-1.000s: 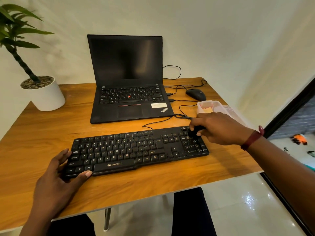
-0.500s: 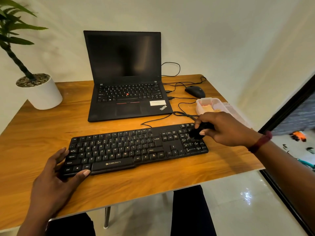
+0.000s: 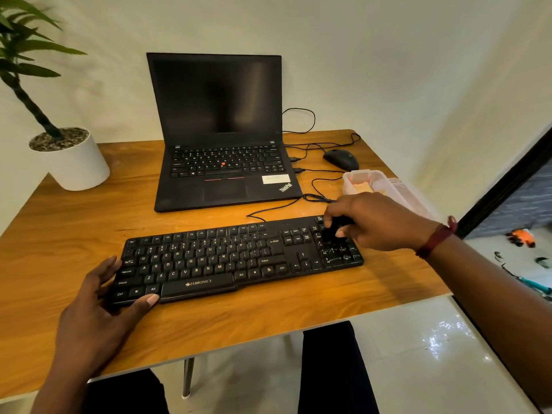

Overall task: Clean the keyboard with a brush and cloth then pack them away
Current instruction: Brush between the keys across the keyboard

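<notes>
on the wooden bench (image 3: 59, 234), before the laptop (image 3: 221, 186), the black keyboard (image 3: 233, 258) lies flat, its left end braced by the left hand (image 3: 98, 306), whose nearly straight fingers grip nothing. the right hand (image 3: 379, 219) is curled round a small dark brush (image 3: 334, 231), set on the number pad at the right end. short, light strokes along the gaps between key rows are judged best, with the brace held firm so the board is not skidded toward the open plastic box (image 3: 385, 186) just behind.
</notes>
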